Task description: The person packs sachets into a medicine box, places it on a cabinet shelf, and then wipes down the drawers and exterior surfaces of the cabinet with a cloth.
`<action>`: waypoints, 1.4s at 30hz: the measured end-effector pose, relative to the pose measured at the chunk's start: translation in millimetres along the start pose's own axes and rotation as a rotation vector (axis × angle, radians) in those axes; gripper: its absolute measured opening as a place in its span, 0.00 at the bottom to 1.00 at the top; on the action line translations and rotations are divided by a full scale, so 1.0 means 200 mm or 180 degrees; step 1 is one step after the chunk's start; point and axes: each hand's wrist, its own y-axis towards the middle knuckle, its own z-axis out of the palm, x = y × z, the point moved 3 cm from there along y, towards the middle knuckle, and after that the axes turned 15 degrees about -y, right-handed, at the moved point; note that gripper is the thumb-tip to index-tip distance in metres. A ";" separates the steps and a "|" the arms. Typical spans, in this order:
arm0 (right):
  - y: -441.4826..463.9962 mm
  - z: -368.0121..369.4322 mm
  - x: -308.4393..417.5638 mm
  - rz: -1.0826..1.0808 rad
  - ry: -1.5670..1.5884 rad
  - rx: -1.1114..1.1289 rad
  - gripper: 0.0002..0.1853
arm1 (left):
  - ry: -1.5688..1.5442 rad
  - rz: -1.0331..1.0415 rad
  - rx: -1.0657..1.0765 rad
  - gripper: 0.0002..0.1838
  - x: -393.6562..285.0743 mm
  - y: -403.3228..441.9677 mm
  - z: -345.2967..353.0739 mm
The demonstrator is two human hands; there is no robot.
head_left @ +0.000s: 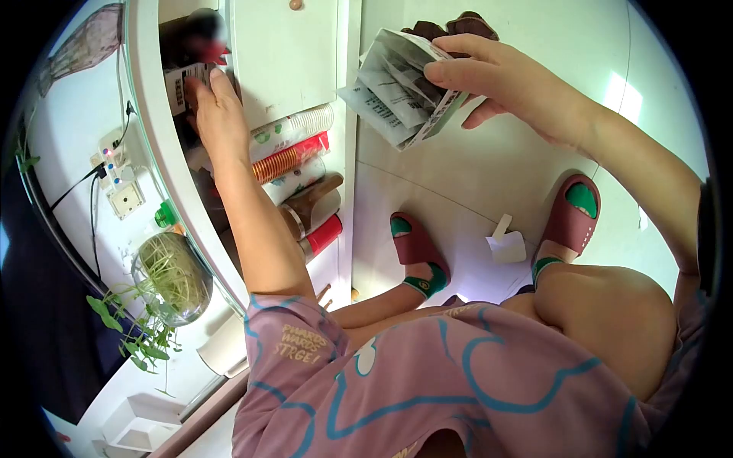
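The open-topped carton (435, 122), printed in grey and white with flat sachets (393, 95) inside, is in the upper middle of the frame, above the pale tiled floor (473, 175). The right hand (508, 80) has hold of it at its upper-right edge. The thumb and index finger are partly open, their tips at the carton's rim, while the lower fingers curl in beside its right side. The carton tilts, its open mouth facing up and left, and the sachets lie just left of the fingertips. The right forearm comes in from the right edge and slopes up and left, the wrist nearly in line with it.

The left arm rises from the short sleeve at lower left, almost straight, and reaches into the white cabinet (343, 191). The left hand (220, 111) is at upper left, back of the hand showing, fingers loosely bent and slightly apart. They overlap a box with a barcode label (183, 88) — whether they grip it, I cannot tell.

Below that hand, to its right, a stack of paper cups (309, 120) and a red-striped roll (286, 162) lie on their sides in the cabinet. Two maroon slippers (416, 243) are on the floor, with a white piece (507, 246) lying between them.
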 end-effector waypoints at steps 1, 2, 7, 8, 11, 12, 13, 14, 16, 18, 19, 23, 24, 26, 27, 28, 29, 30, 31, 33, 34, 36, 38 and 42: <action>0.00 0.00 0.00 -0.0006 0.0009 0.0043 0.38 | 0.0069 -0.0238 0.0018 0.40 -0.01 -0.01 0.00; 0.00 0.00 -0.01 -0.0012 0.0014 0.0091 0.38 | 0.0139 -0.0482 0.0034 0.40 -0.01 -0.02 -0.01; 0.01 -0.02 0.02 -0.0071 0.0047 0.0058 0.40 | -0.0618 -0.0336 -0.0249 0.38 -0.08 -0.14 -0.02; 0.01 -0.02 0.03 -0.0156 0.0081 0.0082 0.40 | -0.1065 0.0188 -0.0387 0.38 -0.10 -0.18 -0.03; 0.03 -0.01 0.07 -0.0270 0.0150 0.0073 0.42 | -0.1843 0.0303 0.0156 0.39 -0.39 -0.49 0.02; 0.05 -0.01 0.07 -0.0278 0.0153 0.0088 0.42 | -0.1571 0.0716 0.0557 0.48 -0.40 -0.57 0.06; 0.06 0.01 0.08 -0.0284 0.0155 0.0187 0.43 | -0.1855 0.0614 0.0800 0.55 -0.43 -0.65 0.08; 0.06 0.02 0.08 -0.0287 0.0155 0.0238 0.43 | -0.2143 0.0511 0.1042 0.61 -0.45 -0.72 0.11; 0.07 0.05 0.10 -0.0221 0.0165 0.0344 0.44 | -0.2492 0.0466 0.0964 0.66 -0.46 -0.78 0.14; 0.07 0.08 0.11 -0.0126 0.0237 0.0347 0.45 | -0.2665 0.0419 0.0704 0.68 -0.46 -0.79 0.14; 0.07 0.09 0.11 -0.0126 0.0231 0.0351 0.45 | -0.2668 0.0417 0.0696 0.68 -0.47 -0.79 0.13; 0.08 0.11 0.16 -0.0288 0.0095 0.0410 0.44 | -0.2450 0.0050 0.0220 0.61 -0.50 -0.74 0.08; 0.07 0.11 0.17 -0.0280 -0.0122 0.0307 0.43 | -0.2379 0.0005 0.0084 0.59 -0.48 -0.71 0.06; 0.06 0.12 0.19 -0.0470 -0.0296 0.0159 0.42 | -0.2322 0.0011 -0.0246 0.58 -0.41 -0.62 0.03; 0.06 0.12 0.21 -0.0665 -0.0469 0.0010 0.40 | -0.2257 0.0021 -0.0576 0.57 -0.37 -0.57 0.00; 0.06 0.11 0.19 -0.0675 -0.0472 0.0005 0.40 | -0.1938 0.0144 -0.0769 0.57 -0.31 -0.53 -0.02; 0.07 0.09 0.16 -0.0995 -0.0706 0.0130 0.39 | -0.1618 0.0266 -0.0958 0.56 -0.26 -0.50 -0.04; 0.06 0.09 0.14 -0.1152 -0.0828 0.0191 0.38 | -0.1241 0.0390 -0.1025 0.55 -0.23 -0.47 -0.06; 0.05 0.08 0.12 -0.1312 -0.0943 0.0248 0.37 | -0.1245 0.0395 -0.1025 0.55 -0.20 -0.45 -0.06; 0.03 0.08 0.05 -0.0600 -0.0284 0.0393 0.35 | -0.0972 0.0593 -0.1122 0.54 -0.16 -0.44 -0.06; 0.02 0.09 0.04 -0.0598 -0.0287 0.0386 0.35 | -0.0979 0.0596 -0.1121 0.54 -0.15 -0.43 -0.05; 0.01 0.09 -0.01 -0.0188 -0.0020 0.0109 0.37 | -0.1340 0.0632 -0.1237 0.52 -0.13 -0.43 -0.05; 0.01 0.09 -0.04 -0.0084 -0.0048 0.0122 0.35 | -0.1251 0.0753 -0.1283 0.51 -0.14 -0.43 -0.03; 0.01 0.07 -0.04 0.0002 -0.0089 0.0089 0.34 | -0.1099 0.0744 -0.1413 0.49 -0.18 -0.45 -0.02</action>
